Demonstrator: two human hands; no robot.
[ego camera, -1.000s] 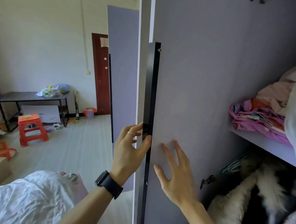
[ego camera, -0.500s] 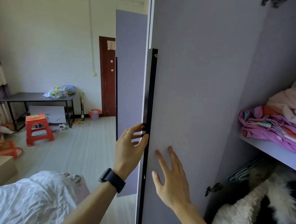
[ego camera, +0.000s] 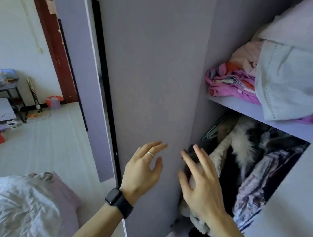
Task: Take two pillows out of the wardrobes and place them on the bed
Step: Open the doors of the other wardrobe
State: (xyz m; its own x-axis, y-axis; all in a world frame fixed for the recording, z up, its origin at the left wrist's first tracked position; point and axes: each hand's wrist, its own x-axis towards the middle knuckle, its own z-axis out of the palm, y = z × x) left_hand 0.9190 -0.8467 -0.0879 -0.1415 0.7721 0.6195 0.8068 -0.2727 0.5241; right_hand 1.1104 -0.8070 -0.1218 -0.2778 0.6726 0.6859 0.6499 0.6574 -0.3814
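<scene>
Step in hand: gaining access to the wardrobe; no pillow taken yet. The left hand (ego camera: pixel 143 166) is spread wide and empty at the inner face of the open wardrobe door (ego camera: pixel 157 61); contact cannot be confirmed. The right hand (ego camera: pixel 200 185) is likewise wide and empty, in front of the hanging clothes (ego camera: pixel 247 157). Above and right of the right hand, the shelf (ego camera: pixel 248 110) carries folded linen and a pale stitched bundle, judged to be a pillow (ego camera: pixel 292 83). The bed (ego camera: pixel 19 206) lies below and left of the left hand. The next move calls for both hands to reach up and draw the pillow clear of the adjoining linen.
</scene>
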